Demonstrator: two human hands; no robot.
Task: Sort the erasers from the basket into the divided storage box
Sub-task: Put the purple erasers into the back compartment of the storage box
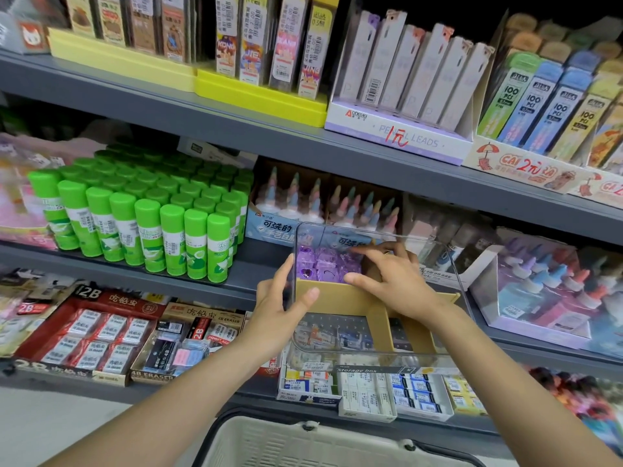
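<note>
A clear plastic storage box with tan cardboard dividers is held up in front of the shelves. My left hand grips its left wall, thumb on the inside. My right hand reaches into the box, its straight fingers resting on the purple wrapped erasers packed in the far left compartment. The near compartments look bare. The cream basket shows at the bottom edge, below the box; its inside is hidden.
Grey shop shelves stand behind the box. Green glue sticks fill the middle shelf at left, glue bottles sit behind the box. Boxed erasers and small eraser packs line the lower shelf. Pencil lead displays stand above.
</note>
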